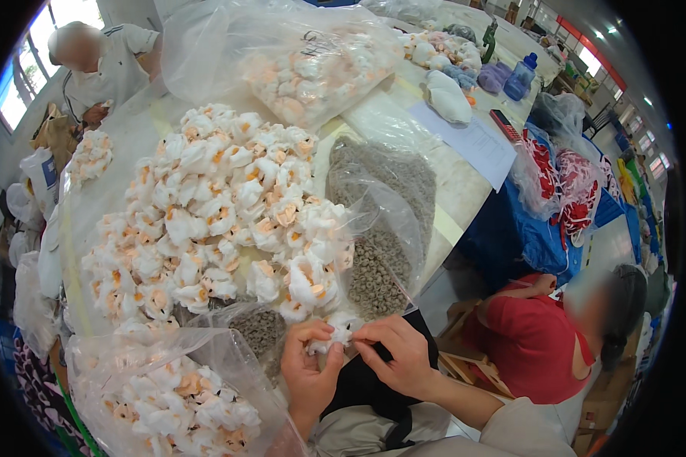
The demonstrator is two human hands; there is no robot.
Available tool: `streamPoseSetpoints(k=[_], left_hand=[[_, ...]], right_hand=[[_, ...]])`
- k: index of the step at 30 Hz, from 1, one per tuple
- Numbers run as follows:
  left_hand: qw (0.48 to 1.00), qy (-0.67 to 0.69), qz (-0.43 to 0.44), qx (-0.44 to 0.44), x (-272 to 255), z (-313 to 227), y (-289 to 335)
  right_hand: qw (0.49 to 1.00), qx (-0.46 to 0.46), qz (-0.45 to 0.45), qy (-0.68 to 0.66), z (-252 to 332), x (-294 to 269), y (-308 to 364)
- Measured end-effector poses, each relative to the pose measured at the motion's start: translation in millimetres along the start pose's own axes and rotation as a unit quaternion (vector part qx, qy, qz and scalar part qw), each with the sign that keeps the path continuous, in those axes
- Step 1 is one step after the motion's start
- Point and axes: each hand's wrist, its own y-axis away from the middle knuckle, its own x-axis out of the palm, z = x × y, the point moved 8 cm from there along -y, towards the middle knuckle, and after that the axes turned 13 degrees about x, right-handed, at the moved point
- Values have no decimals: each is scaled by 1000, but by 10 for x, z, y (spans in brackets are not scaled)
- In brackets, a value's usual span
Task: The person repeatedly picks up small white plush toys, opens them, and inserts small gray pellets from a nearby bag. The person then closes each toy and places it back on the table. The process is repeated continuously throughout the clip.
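Note:
Close to my body, a small white fluffy plush piece (338, 329) is held between my two hands at the table's near edge. My left hand (310, 369) grips its left side with fingers and thumb. The fingertips of my right hand (398, 356) pinch at its right side; whether a smaller part sits between them is too small to tell. Just beyond lies a large heap of similar white plush pieces (198, 221) with peach and orange parts. Clear bags of small grey-brown curled pieces (377, 263) lie right of the heap, and another grey-brown batch (261, 332) lies near my left hand.
A clear bag of plush pieces (179, 404) stands at the near left; another filled bag (305, 76) lies at the back. Paper (472, 145), a blue bottle (520, 78) and a red-and-black device (504, 124) are at the right. Co-workers sit right, in red (522, 339), and far left (118, 65).

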Motion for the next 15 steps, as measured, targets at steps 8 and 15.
streamPoseSetpoints(k=[8, 15], left_hand=[[999, -22, -6, -37, 13, -88, -43], [995, -79, 51, 38, 24, -93, -39]], right_hand=[[998, 57, 31, -27, -82, 103, -31], [987, 108, 91, -69, -162, 152, -56]])
